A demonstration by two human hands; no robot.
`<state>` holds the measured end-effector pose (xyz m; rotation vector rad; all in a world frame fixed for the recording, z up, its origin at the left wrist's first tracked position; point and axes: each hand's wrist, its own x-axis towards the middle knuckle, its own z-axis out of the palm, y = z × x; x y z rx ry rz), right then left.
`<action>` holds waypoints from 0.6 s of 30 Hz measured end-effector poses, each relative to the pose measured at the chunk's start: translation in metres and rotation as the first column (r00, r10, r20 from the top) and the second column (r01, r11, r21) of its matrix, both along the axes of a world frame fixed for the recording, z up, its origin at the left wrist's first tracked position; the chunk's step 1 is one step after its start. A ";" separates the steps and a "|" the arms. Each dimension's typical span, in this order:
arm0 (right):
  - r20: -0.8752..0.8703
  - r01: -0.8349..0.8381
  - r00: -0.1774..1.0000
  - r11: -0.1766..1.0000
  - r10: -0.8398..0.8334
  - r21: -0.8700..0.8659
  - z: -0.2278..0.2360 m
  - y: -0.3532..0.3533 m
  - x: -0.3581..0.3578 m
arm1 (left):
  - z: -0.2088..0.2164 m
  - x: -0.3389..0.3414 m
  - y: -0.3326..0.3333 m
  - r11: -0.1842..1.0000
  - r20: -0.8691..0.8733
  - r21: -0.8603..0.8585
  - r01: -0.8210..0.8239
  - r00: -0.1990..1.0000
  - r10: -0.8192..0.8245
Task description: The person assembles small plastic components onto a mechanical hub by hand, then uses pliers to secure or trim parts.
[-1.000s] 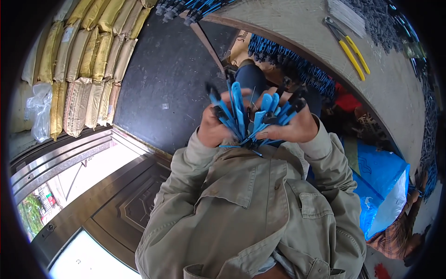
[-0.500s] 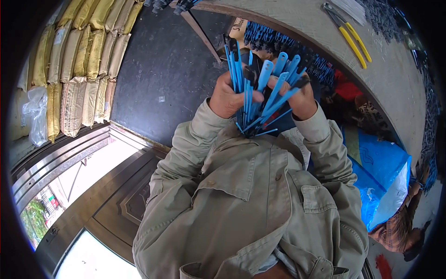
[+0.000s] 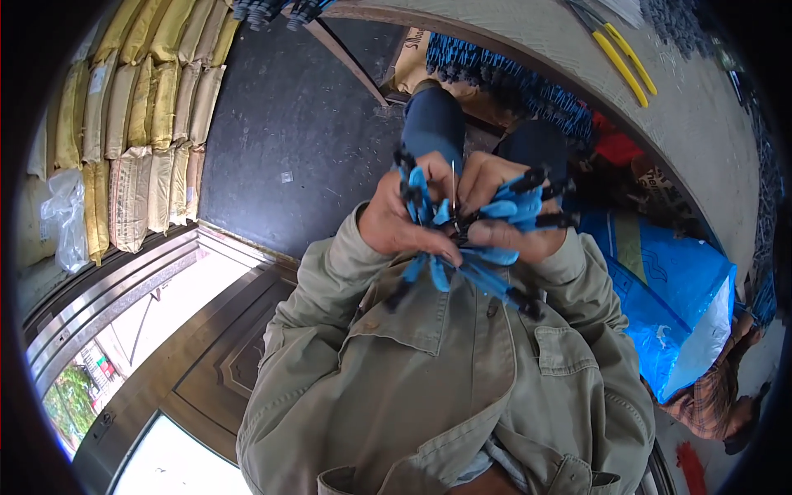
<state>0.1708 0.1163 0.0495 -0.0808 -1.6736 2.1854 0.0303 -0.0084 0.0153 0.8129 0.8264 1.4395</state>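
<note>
In front of my chest, both hands grip a bundle of blue plastic strips [image 3: 495, 256] with black ends. The strips fan outward in several directions and are slightly blurred. My left hand [image 3: 404, 219] is wrapped round one side, its thumb pressed toward the bundle's middle. Closed on the other side is my right hand [image 3: 511, 219], with its thumb lying across the strips. Between my fingers a thin pale strand [image 3: 454, 186] sticks up. The bundle's centre is largely hidden by my fingers.
A workbench [image 3: 528, 37] curves along the upper right, bearing yellow-handled pliers [image 3: 624, 64]. Many more blue strips [image 3: 478, 62] are piled below its edge. A blue plastic sack [image 3: 660, 289] sits at right. Stacked yellow and tan sacks [image 3: 136, 115] line the left, near a brown door [image 3: 206, 363].
The bundle has tipped from upright to fanned out, pointing several ways. Both hands have come lower and closer together, and my knees now show beyond them.
</note>
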 end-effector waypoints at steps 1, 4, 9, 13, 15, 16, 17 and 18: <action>-0.012 0.002 1.000 0.998 -0.001 0.070 0.000 -0.002 0.002 | 0.000 0.003 -0.002 1.000 -0.032 0.025 -0.011 0.999 0.012; -0.035 0.006 0.999 0.978 0.002 0.207 0.000 -0.008 0.006 | 0.006 -0.006 -0.009 0.990 -0.229 0.109 0.086 0.972 -0.059; -0.136 0.059 0.991 0.939 -0.013 0.338 0.003 -0.011 0.007 | 0.028 -0.006 -0.009 0.993 -0.292 -0.005 0.116 0.950 -0.113; -0.148 0.038 0.989 0.913 0.025 0.407 0.005 -0.010 0.005 | 0.027 -0.004 -0.009 0.992 -0.227 -0.028 0.124 0.965 -0.128; -0.192 0.054 0.981 0.910 0.029 0.412 0.003 -0.012 0.004 | 0.025 -0.006 -0.010 0.991 -0.261 -0.007 0.136 0.956 -0.133; -0.190 0.054 0.981 0.910 0.028 0.412 0.003 -0.012 0.005 | 0.024 -0.007 -0.011 0.989 -0.296 0.013 0.147 0.945 -0.136; -0.166 0.037 0.985 0.907 0.036 0.420 0.005 -0.011 0.005 | 0.022 -0.007 -0.012 0.987 -0.331 0.033 0.158 0.933 -0.138; -0.142 0.020 0.989 0.904 0.046 0.428 0.006 -0.010 0.006 | 0.021 -0.007 -0.013 0.987 -0.330 0.032 0.158 0.934 -0.139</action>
